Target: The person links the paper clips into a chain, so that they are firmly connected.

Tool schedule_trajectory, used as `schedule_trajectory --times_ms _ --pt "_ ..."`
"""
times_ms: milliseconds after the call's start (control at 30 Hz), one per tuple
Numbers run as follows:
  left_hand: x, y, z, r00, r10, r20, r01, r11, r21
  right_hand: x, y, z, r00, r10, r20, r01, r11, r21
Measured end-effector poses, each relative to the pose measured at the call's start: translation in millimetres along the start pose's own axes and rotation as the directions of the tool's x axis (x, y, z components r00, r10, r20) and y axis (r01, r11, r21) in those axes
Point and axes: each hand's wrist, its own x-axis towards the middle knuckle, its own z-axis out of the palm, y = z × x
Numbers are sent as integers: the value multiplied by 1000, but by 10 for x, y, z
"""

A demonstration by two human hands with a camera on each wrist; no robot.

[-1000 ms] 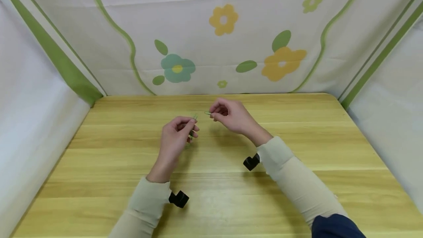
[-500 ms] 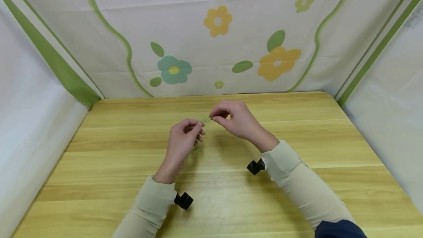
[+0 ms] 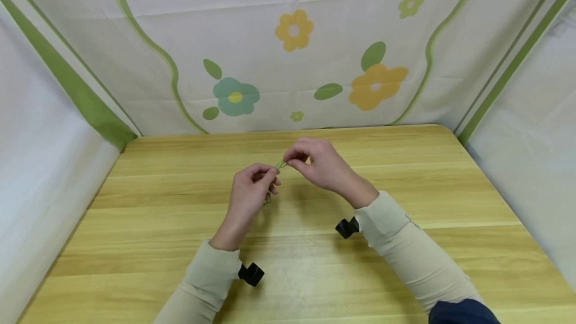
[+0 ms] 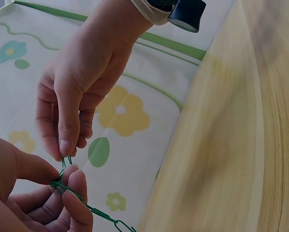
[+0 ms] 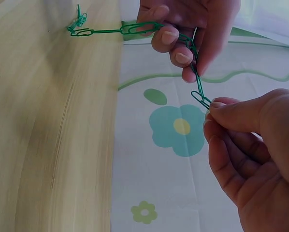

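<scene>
A chain of green paper clips [image 5: 106, 31] runs through the fingers of my left hand [image 3: 249, 186]. Thumb and fingertips of that hand pinch it, and its lower part hangs below in a small bunch [image 5: 78, 21]. To the right and slightly higher, my right hand [image 3: 321, 166] pinches an end paper clip [image 5: 200, 99] between thumb and forefinger. That clip touches or overlaps the chain's upper clip; whether they are linked I cannot tell. In the left wrist view, green wire loops [image 4: 66, 162] show beneath the right fingertips, and the chain [image 4: 100, 212] trails past the left fingers.
Both hands are above a wooden table [image 3: 180, 224]. Behind it hangs a white cloth [image 3: 270, 64] printed with flowers, and white cloth sides stand left and right. Small black cameras [image 3: 346, 227] are worn at both wrists.
The hands have come together: the left moved right and the right slightly down, so the right hand's paper clip, apart from the chain a second ago, now meets it.
</scene>
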Motion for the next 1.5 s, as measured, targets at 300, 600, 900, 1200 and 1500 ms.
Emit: schedule_trajectory --times_ms 300,600,900,1200,1500 --pt "-8 4 32 1000 9 21 -10 1000 23 11 -32 16 999 -47 28 48 998 -45" --pt "-14 4 47 999 13 45 -15 999 48 43 -96 -6 990 19 143 0 990 -138" --pt "5 -7 35 998 10 59 -11 1000 16 8 -21 45 990 69 121 -61 996 -65" --pt "-6 -10 13 997 8 81 -10 1000 19 -54 85 66 977 192 94 -200 977 78" --pt "10 -69 -67 996 2 93 -6 999 42 -92 86 -34 956 258 139 -279 945 170"
